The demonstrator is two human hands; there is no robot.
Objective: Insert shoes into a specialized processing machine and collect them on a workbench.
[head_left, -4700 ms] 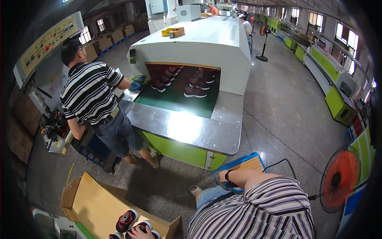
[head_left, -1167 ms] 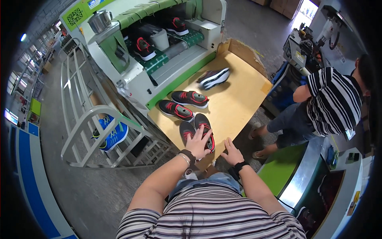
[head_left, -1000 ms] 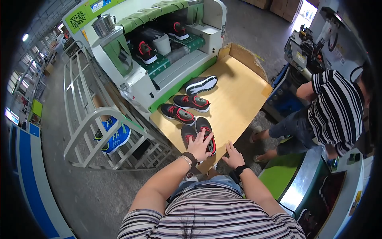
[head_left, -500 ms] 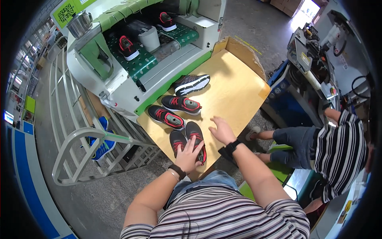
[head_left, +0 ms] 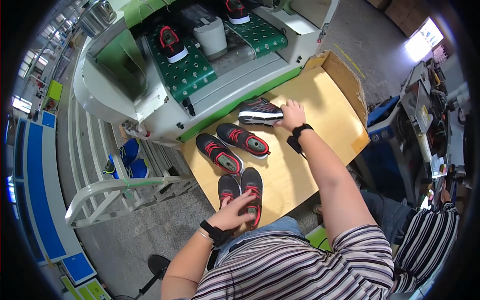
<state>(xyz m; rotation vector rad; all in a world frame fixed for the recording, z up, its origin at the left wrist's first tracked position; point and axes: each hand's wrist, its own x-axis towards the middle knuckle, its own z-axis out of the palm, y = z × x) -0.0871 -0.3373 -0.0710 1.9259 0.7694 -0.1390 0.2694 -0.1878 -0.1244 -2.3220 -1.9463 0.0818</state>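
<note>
L hand (head_left: 236,215): grip spread flat on shoe pair (head_left: 241,192), near bench (head_left: 320,107) front edge.
R hand (head_left: 291,114): grip closed on far shoe (head_left: 259,111), bench back, by green machine (head_left: 187,70).

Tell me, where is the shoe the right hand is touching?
In the head view, the shoe lies on its side at the far edge of the cardboard tray, just below the green machine, with the right hand on its heel end.

Matt knit-cloth shoe (head_left: 259,111) is lying under the right hand (head_left: 291,113), resting on a smooth, matt cardboard tray (head_left: 320,100).
</note>
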